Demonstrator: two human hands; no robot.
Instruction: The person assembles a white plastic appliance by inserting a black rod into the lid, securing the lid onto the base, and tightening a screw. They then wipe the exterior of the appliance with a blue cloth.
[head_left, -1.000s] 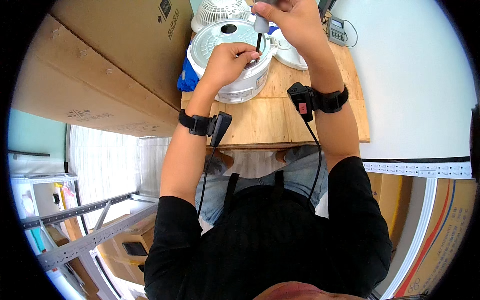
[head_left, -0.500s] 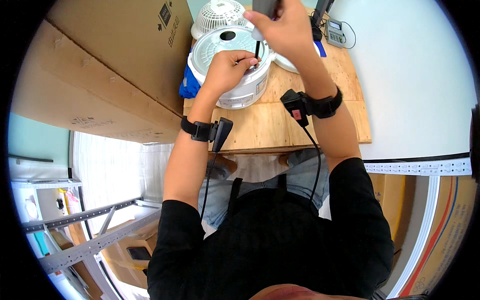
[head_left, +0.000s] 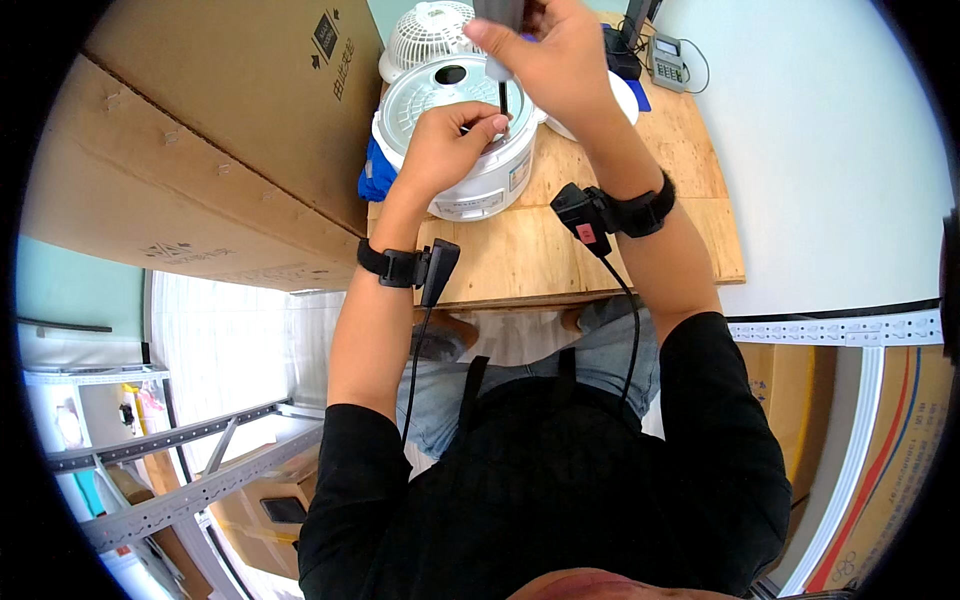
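My right hand (head_left: 565,65) is wrapped round the grey handle of a screwdriver (head_left: 503,97), held upright with its black shaft pointing down. The shaft meets the near right rim of a round white appliance (head_left: 470,205), whose top is a pale, ribbed disc with a dark round hole. My left hand (head_left: 448,148) rests over that rim, thumb and forefinger pinched together right beside the shaft's lower end. Whatever lies between those fingertips is hidden. The top of the screwdriver handle is cut off by the picture's upper edge.
Behind the appliance stands a white slotted dome (head_left: 432,40). A white round piece (head_left: 622,108) lies to its right, and a grey keypad device (head_left: 667,62) with a cable sits farther right. Blue cloth (head_left: 376,175) bunches at the left. A large cardboard box (head_left: 230,130) walls the wooden table's (head_left: 640,250) left side.
The screwdriver and my right hand have shifted slightly left and up in the picture. My left hand keeps its pinch at the rim.
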